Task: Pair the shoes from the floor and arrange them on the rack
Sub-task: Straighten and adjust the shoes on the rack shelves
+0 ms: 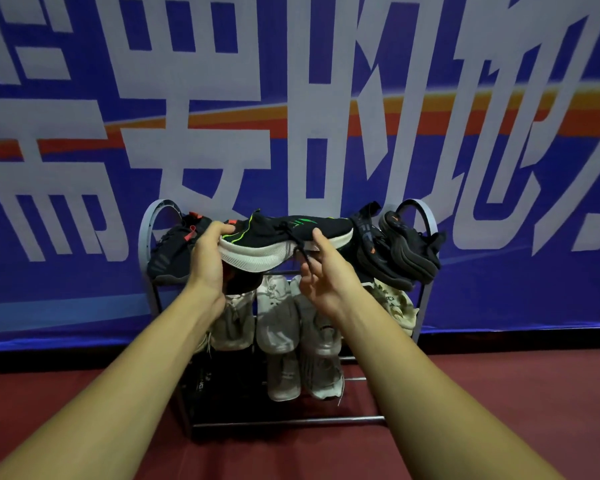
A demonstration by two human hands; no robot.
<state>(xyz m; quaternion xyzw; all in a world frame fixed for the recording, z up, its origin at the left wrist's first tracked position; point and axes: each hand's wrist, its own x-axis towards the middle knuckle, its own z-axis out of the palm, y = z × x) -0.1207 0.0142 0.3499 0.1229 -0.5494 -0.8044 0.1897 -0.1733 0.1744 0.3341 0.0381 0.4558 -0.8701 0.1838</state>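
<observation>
A black sneaker with green stripes and a thick white sole (284, 239) is held sideways over the middle of the top tier of a grey metal shoe rack (426, 216). My left hand (207, 261) grips its heel end, thumb over the collar. My right hand (321, 271) holds the sole's middle from below, thumb up against its side, a dangling lace across the fingers. Black shoes with orange marks (174, 252) sit at the top left. Black shoes with chunky soles (406, 251) lean at the top right.
Several white and pale grey sneakers (281, 317) fill the middle tier, more (302, 375) sit below, and dark shoes (208, 386) rest at the lower left. A blue banner (326, 98) hangs right behind the rack. The floor (499, 393) is dark red.
</observation>
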